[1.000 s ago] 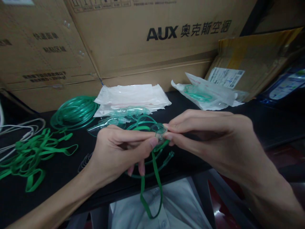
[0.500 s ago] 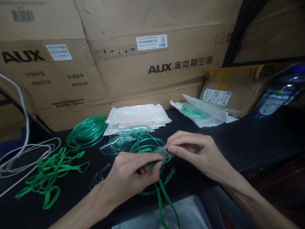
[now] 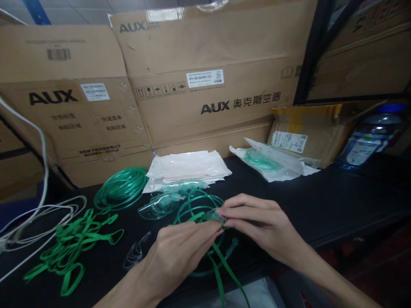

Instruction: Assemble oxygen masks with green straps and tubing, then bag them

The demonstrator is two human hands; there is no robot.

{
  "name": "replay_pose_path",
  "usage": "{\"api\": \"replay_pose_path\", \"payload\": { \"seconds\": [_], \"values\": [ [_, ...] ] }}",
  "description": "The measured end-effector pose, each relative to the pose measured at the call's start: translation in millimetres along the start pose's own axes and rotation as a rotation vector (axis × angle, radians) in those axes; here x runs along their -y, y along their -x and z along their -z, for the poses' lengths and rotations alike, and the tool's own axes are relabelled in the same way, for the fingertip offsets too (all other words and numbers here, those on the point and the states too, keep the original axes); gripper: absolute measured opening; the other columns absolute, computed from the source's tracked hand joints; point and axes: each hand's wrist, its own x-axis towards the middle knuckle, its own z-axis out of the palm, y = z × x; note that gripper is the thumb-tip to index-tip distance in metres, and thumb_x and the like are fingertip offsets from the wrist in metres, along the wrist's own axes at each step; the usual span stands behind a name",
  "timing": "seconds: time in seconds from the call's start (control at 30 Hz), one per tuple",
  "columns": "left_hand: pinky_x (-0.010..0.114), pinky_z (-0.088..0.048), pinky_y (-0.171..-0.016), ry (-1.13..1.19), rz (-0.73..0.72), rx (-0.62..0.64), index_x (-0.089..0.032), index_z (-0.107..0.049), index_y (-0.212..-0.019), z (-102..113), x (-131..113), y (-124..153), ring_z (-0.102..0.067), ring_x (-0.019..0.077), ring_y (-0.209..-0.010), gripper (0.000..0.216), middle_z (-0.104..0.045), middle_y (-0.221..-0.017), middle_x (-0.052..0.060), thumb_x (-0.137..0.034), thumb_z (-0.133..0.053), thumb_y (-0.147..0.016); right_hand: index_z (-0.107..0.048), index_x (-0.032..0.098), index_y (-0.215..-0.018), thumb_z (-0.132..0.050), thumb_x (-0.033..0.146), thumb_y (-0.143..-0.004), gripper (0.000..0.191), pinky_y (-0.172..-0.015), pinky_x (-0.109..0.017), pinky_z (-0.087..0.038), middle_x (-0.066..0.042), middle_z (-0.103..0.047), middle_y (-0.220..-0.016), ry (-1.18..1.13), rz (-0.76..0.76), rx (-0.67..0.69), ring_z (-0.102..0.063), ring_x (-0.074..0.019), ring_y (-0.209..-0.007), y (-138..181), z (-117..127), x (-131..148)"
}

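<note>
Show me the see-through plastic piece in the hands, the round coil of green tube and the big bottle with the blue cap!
clear plastic piece [image 3: 214, 215]: head view, on its middle.
round coil of green plastic tube [image 3: 128, 177]: head view, on the loop's far side.
big clear plastic bottle with a blue cap [image 3: 364, 147]: head view, on its label.

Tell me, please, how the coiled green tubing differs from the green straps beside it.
The coiled green tubing is round hose wound in a neat ring; the green straps are flat bands in a loose tangle. The tubing lies farther back than the straps. Both are green, on the black table.
</note>
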Motion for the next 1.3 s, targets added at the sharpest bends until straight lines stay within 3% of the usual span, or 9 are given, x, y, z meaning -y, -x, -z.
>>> {"api": "replay_pose_path", "payload": {
  "seconds": [0.1,0.2,0.37,0.57,0.7,0.83,0.97,1.2,1.3],
  "values": [
    [0.018,-0.061,-0.059,-0.127,-0.014,0.101,-0.014,-0.068,-0.118,0.7,1.8,10.7,-0.074,0.0125,-0.061,0.023,-0.081,-0.092,0.004,-0.01,-0.058,-0.099,-0.081,0.021,-0.111,-0.069,0.018,-0.095,0.019,-0.08,-0.026,-0.064,-0.008,-0.081,-0.099,0.006,-0.005,0.006,-0.077,-0.0195,-0.09,2.1,-2.0,0.6],
    [0.019,-0.061,-0.067,-0.264,-0.095,0.185,-0.011,-0.065,-0.126,1.8,3.6,18.4,-0.076,0.0134,-0.07,0.031,-0.081,-0.095,0.006,-0.008,-0.05,-0.099,-0.08,0.023,-0.111,-0.069,0.018,-0.096,0.02,-0.081,-0.026,-0.065,-0.006,-0.082,-0.098,-0.006,-0.028,0.014,-0.078,-0.0197,-0.09,4.7,-4.6,0.0],
    [0.021,-0.059,-0.065,-0.238,-0.186,0.15,-0.008,-0.064,-0.123,3.9,4.1,13.2,-0.077,0.0156,-0.077,0.033,-0.081,-0.096,0.008,-0.004,-0.046,-0.096,-0.08,0.022,-0.111,-0.068,0.016,-0.096,0.021,-0.077,-0.026,-0.065,-0.007,-0.082,-0.097,-0.029,-0.023,0.019,-0.077,-0.0193,-0.088,5.6,-5.6,-0.7],
    [0.017,-0.052,-0.049,-0.107,0.001,0.034,-0.018,-0.064,-0.104,5.2,0.5,-2.3,-0.069,0.0089,-0.053,0.011,-0.078,-0.079,-0.001,-0.016,-0.061,-0.094,-0.081,0.022,-0.112,-0.07,0.012,-0.093,0.023,-0.08,-0.027,-0.065,-0.007,-0.082,-0.098,-0.026,-0.005,-0.007,-0.078,-0.0196,-0.089,5.5,-3.2,-0.2],
    [0.016,-0.049,-0.045,-0.129,0.147,-0.029,-0.019,-0.06,-0.104,5.3,3.6,-2.7,-0.062,0.0058,-0.049,0.016,-0.076,-0.093,0.004,-0.016,-0.067,-0.09,-0.081,0.024,-0.113,-0.073,0.01,-0.091,0.027,-0.079,-0.026,-0.065,-0.006,-0.083,-0.098,-0.023,0.0,-0.038,-0.079,-0.0206,-0.089,7.3,-1.0,0.5],
    [0.013,-0.055,-0.059,-0.166,0.096,0.08,-0.021,-0.065,-0.108,6.2,9.7,1.9,-0.076,0.0099,-0.077,0.011,-0.079,-0.099,0.001,-0.018,-0.063,-0.098,-0.081,0.022,-0.112,-0.073,0.007,-0.09,0.028,-0.082,-0.025,-0.066,-0.005,-0.083,-0.097,-0.009,0.018,-0.03,-0.079,-0.0201,-0.09,8.2,1.4,3.7],
    [0.012,-0.058,-0.071,-0.175,0.026,0.116,-0.02,-0.068,-0.115,8.1,12.6,6.9,-0.078,0.0098,-0.084,0.02,-0.079,-0.108,0.003,-0.014,-0.053,-0.103,-0.081,0.021,-0.11,-0.073,0.007,-0.09,0.026,-0.086,-0.025,-0.066,-0.005,-0.083,-0.097,-0.004,0.033,-0.031,-0.08,-0.0201,-0.09,8.5,2.6,7.0],
    [0.013,-0.059,-0.058,0.033,0.161,0.066,-0.02,-0.068,-0.108,5.5,7.7,5.8,-0.072,0.009,-0.056,0.013,-0.078,-0.078,-0.004,-0.027,-0.06,-0.101,-0.079,0.015,-0.113,-0.07,0.003,-0.091,0.027,-0.085,-0.022,-0.065,-0.009,-0.082,-0.103,0.008,0.06,-0.008,-0.079,-0.0187,-0.095,15.9,2.3,5.7],
    [0.014,-0.059,-0.056,-0.004,0.146,0.037,-0.02,-0.069,-0.11,5.9,4.9,4.5,-0.072,0.0096,-0.054,0.014,-0.078,-0.077,-0.003,-0.028,-0.062,-0.101,-0.078,0.016,-0.115,-0.069,0.003,-0.092,0.028,-0.085,-0.02,-0.066,-0.01,-0.08,-0.112,0.011,0.048,0.037,-0.078,-0.0174,-0.096,18.2,3.1,6.2]
  ]
}}
